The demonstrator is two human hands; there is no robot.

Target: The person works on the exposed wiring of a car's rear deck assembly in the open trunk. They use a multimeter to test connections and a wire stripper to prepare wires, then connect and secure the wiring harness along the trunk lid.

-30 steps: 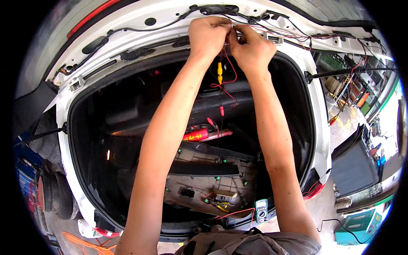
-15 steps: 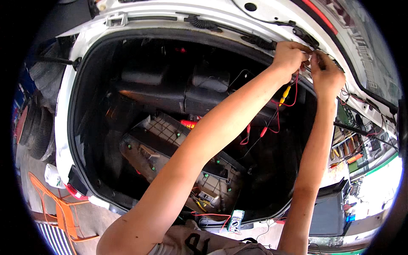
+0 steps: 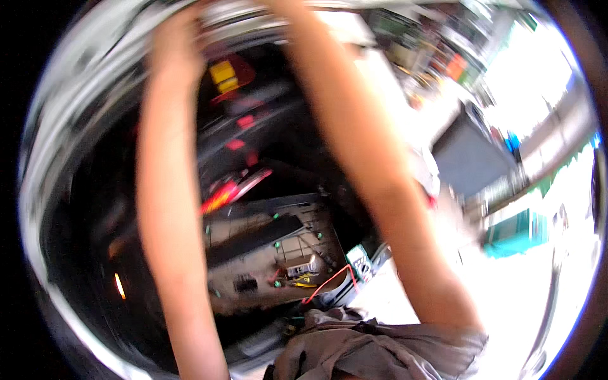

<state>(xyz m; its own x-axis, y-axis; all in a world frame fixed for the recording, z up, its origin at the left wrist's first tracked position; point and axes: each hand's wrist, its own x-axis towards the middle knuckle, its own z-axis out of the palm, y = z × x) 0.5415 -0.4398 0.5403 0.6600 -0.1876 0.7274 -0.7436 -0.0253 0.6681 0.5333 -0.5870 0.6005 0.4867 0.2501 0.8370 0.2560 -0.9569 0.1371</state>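
Note:
My left hand [image 3: 177, 41] reaches up to the white tailgate edge [image 3: 82, 63] at the top left; motion blur hides its fingers and anything in them. My right forearm runs up the middle right, and my right hand [image 3: 275, 7] is blurred and cut off at the top edge. Between my arms a yellow clip connector [image 3: 223, 77] hangs on red wires, with red clips [image 3: 244, 121] lower down.
Below, inside the dark trunk, are a red-and-yellow object [image 3: 225, 194], a trim panel [image 3: 234, 296] with green fasteners and small tools [image 3: 299, 266]. A multimeter [image 3: 358, 262] with red lead lies at the trunk's edge. Right are a grey bin [image 3: 468, 158] and teal case [image 3: 513, 233].
The view swung right then back left, now strongly blurred. My hands have gone from the upper right to the top left and middle, with my arms farther apart at the top than before.

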